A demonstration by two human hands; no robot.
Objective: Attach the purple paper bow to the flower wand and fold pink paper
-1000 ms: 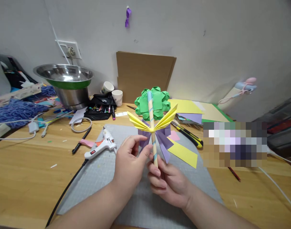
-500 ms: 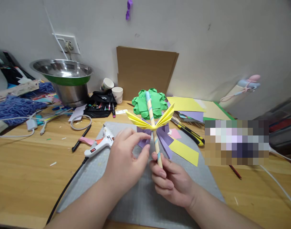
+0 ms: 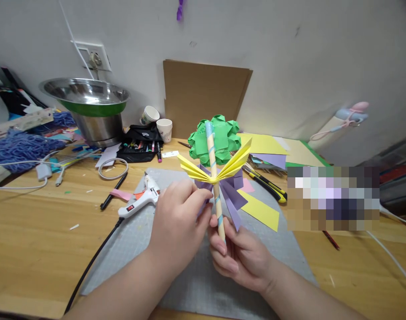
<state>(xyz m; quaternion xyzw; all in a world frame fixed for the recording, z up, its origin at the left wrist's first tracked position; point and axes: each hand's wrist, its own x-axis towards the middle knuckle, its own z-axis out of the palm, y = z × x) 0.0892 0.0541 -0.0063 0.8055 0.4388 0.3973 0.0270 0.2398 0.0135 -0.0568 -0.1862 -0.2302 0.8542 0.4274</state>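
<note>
My right hand [image 3: 239, 255] is closed round the lower end of a cream paper stick [image 3: 218, 209] with a blue spiral stripe. The stick stands nearly upright. A green folded-paper head [image 3: 224, 142] sits behind its top. Lower on the stick, a yellow pleated paper piece [image 3: 236, 162] spreads to both sides like wings. Behind it are purple folded-paper pieces [image 3: 231, 202]. My left hand [image 3: 181, 218] is closed at the left purple piece, close to the stick; its fingertips are partly hidden.
A white glue gun [image 3: 139, 202] lies left on the grey cutting mat [image 3: 123, 258]. To the right are a yellow-black utility knife [image 3: 269, 186] and a yellow paper strip [image 3: 261, 211]. Behind stand a metal basin [image 3: 86, 91], paper cups [image 3: 165, 130] and brown cardboard [image 3: 203, 98].
My left thumb and fingers have closed together at the purple paper. The green head and yellow piece have shifted slightly right, with the stick still in my right hand.
</note>
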